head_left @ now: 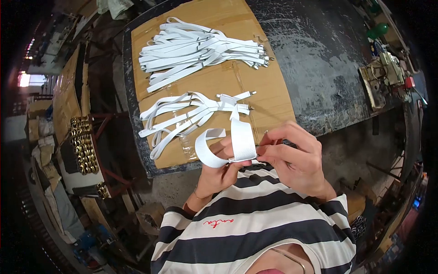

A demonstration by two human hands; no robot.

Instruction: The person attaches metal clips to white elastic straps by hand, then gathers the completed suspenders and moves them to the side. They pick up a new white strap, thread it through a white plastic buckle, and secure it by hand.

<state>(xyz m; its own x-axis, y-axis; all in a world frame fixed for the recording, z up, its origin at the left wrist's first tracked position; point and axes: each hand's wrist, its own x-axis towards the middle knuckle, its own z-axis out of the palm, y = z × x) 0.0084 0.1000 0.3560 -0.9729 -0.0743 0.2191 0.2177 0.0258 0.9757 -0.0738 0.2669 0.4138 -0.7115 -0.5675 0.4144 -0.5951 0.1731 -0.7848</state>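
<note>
White and woven, the strap (243,139) curls above the near edge of the cardboard (269,91). The left hand (218,178) pinches its fold between thumb and fingers; the right hand (296,160) pinches the fold's other end. It should handle as light, springy and sturdy, not slippery; the flat fold looks the surest hold. No writing shows on it; nearer than the cardboard, the shirt's (273,214) red script (219,223) seems to read "anta".

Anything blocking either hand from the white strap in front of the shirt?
Nothing visible. The left hand already holds the white strap at its lower fold, and the right hand has its fingertips at the fold's right edge. The nearer strap bundle lies beyond on the cardboard, not between.
</note>
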